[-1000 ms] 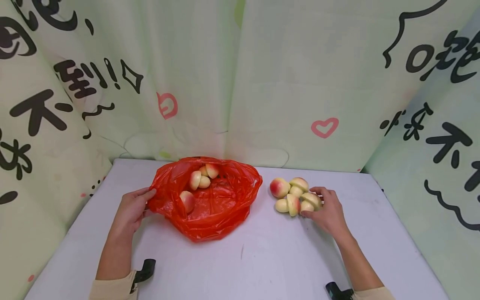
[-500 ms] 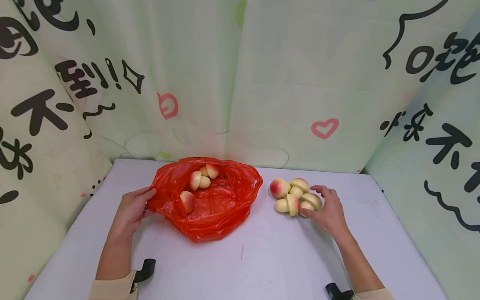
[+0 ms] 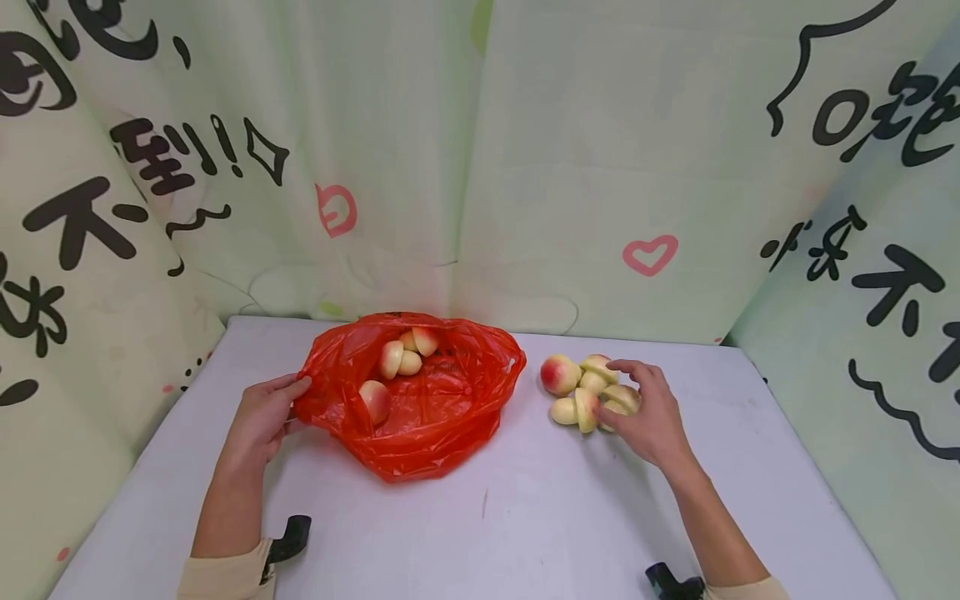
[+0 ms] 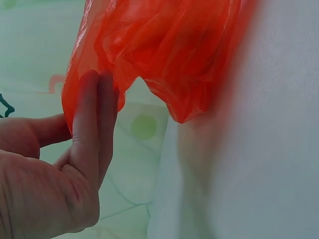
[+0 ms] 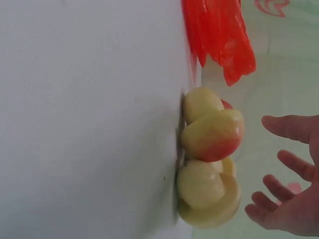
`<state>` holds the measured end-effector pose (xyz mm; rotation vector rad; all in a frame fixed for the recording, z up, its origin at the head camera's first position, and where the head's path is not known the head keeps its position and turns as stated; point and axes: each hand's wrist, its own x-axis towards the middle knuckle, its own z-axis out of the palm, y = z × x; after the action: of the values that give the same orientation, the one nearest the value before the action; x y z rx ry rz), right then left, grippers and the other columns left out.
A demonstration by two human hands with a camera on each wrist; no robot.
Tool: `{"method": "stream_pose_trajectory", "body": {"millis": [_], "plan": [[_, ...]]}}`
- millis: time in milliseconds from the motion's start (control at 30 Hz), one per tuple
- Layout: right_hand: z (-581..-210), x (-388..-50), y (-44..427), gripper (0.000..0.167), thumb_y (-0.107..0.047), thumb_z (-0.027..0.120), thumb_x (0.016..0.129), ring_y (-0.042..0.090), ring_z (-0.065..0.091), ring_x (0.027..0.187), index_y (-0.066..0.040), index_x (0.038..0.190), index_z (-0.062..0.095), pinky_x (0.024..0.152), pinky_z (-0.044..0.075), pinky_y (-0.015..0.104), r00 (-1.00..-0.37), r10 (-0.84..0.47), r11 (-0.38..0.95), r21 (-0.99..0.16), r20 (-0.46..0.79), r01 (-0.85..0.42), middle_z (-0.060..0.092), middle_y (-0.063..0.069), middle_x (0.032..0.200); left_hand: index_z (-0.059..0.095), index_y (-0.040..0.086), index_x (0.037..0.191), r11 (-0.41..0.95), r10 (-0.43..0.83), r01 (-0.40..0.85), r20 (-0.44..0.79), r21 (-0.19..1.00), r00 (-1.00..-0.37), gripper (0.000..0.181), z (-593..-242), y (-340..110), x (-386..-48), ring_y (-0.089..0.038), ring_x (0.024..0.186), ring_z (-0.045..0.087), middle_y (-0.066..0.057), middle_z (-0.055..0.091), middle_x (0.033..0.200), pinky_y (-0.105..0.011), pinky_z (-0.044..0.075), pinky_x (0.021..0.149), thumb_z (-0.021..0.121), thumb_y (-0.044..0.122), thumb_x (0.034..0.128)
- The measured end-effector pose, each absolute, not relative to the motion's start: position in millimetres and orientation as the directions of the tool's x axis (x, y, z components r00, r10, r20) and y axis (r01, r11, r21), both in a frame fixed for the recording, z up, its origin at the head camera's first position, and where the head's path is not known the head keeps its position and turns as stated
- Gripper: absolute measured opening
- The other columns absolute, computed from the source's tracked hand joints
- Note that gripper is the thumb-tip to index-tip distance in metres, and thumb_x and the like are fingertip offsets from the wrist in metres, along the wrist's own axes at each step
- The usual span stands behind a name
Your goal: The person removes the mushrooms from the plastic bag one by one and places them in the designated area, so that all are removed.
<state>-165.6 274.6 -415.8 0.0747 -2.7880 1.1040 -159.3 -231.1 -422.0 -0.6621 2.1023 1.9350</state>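
Note:
A crumpled red plastic bag [image 3: 442,442] lies with its mouth spread, several toy mushrooms [image 3: 392,360] inside it. My left hand [image 3: 258,417] pinches the bag's left rim between thumb and fingers; the left wrist view shows the fingers [image 4: 87,109] behind the thin red film. To the bag's right, several yellow-and-red toy mushrooms [image 3: 587,410] sit bunched together. Over their right side hovers my right hand [image 3: 652,417], fingers spread and holding nothing. In the right wrist view a gap shows between the fingers [image 5: 286,127] and the nearest mushroom [image 5: 214,134].
Everything rests on a white tabletop [image 3: 480,542]. A pale green curtain [image 3: 555,167] with black lettering and pink hearts hangs behind and along both sides. A black wrist mount [image 3: 291,540] sits at the left sleeve, another [image 3: 673,582] at the right.
My right hand has let go of the rightmost mushroom's sides and shifted slightly left and up over the bunch. My left hand and the bag have stayed put.

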Motion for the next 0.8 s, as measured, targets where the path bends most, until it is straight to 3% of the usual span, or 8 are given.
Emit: {"method": "stream_pose_trajectory", "body": {"millis": [500, 800], "plan": [[-412, -170, 240, 0.053, -0.006, 0.081, 0.088, 0.042, 0.053, 0.131, -0.005, 0.137, 0.058, 0.114, 0.044, 0.060, -0.975, -0.055, 0.616, -0.761, 0.214, -0.202, 0.053, 0.019, 0.139, 0.033, 0.006, 0.163, 0.033, -0.185, -0.445, -0.432, 0.895, -0.883, 0.064, -423, -234, -159, -0.014, 0.106, 0.060, -0.020, 0.043, 0.160, -0.018, 0.058, 0.078, 0.052, 0.037, 0.1094], [-406, -177, 206, 0.048, -0.007, 0.082, 0.089, 0.038, 0.060, 0.126, -0.009, 0.132, 0.062, 0.105, 0.053, 0.058, -0.959, -0.124, 0.546, -0.789, 0.256, -0.281, 0.060, 0.013, 0.135, 0.034, 0.005, 0.162, 0.027, -0.182, -0.436, -0.424, 0.900, -0.887, 0.064, -423, -234, -159, -0.010, 0.101, 0.062, -0.020, 0.044, 0.160, -0.019, 0.059, 0.078, 0.051, 0.037, 0.1097]]}}
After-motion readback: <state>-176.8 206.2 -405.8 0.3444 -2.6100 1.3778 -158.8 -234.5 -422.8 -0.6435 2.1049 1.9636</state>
